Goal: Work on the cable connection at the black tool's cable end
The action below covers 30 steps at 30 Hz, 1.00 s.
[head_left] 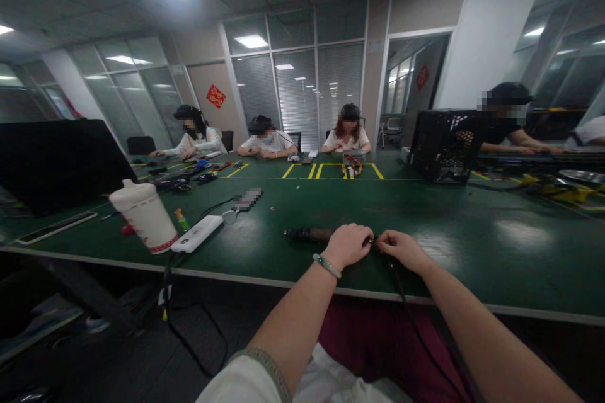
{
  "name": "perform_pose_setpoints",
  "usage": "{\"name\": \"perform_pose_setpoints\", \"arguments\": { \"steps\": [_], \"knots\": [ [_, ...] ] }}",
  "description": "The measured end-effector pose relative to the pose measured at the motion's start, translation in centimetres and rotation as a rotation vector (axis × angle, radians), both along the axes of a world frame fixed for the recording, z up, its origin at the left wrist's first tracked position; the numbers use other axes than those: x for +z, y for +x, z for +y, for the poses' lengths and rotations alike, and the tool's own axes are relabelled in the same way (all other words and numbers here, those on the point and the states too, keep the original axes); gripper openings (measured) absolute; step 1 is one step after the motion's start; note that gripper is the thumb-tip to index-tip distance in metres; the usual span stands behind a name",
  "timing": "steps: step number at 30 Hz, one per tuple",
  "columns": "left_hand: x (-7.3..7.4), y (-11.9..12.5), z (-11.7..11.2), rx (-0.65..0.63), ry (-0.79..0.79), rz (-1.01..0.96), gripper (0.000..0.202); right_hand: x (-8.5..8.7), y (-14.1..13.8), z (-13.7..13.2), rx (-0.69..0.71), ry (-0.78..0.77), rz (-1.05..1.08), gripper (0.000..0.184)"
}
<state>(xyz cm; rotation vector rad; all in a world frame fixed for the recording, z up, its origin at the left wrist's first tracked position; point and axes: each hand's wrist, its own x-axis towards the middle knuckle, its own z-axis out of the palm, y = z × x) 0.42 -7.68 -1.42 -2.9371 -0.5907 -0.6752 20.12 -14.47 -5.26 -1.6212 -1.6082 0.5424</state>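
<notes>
A dark electric screwdriver (309,235) lies sideways low over the green table (283,258), its narrow tip pointing left. My left hand (350,244) is closed around its rear end, so that part of the body is hidden. My right hand (401,249) pinches the end of a black cable (399,289) close beside the left fingertips. Whether the plug sits inside the screwdriver or just meets it is too small to tell. From the right fingers the cable drops over the table's front edge past my lap.
Left of my hands stand a white lidded cup (144,217) and a white power strip (198,234) with cords. A black monitor (61,160) is at far left. A black computer case (444,146) stands back right. Several people sit across the table, among loose cables and parts.
</notes>
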Motion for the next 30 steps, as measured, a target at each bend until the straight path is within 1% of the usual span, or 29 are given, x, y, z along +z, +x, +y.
{"name": "perform_pose_setpoints", "arguments": {
  "steps": [5,10,15,18,21,25,30],
  "knots": [
    [-0.07,-0.04,-0.09,0.021,0.006,-0.031,0.013,0.06,-0.03,0.01,0.012,-0.011,0.016,0.021],
    [-0.22,0.07,0.09,-0.009,0.006,-0.017,0.009,0.53,-0.25,-0.31,0.014,-0.011,0.018,0.02],
    [-0.18,0.08,0.11,0.0,-0.004,-0.04,0.011,0.3,-0.21,-0.16,0.019,-0.011,0.043,0.021],
    [-0.16,0.1,0.07,-0.003,0.025,-0.074,0.008,0.17,-0.14,-0.05,0.019,0.001,0.036,0.02],
    [-0.3,0.11,0.08,0.006,0.047,-0.078,0.009,0.16,-0.09,-0.05,0.025,0.007,0.021,0.02],
    [-0.52,0.05,0.21,0.069,0.002,-0.055,0.014,0.11,-0.05,-0.09,0.034,0.001,0.032,0.02],
    [-0.28,-0.26,0.3,0.053,-0.021,-0.064,0.016,-0.01,-0.02,-0.07,0.049,-0.006,0.038,0.021]
  ]
}}
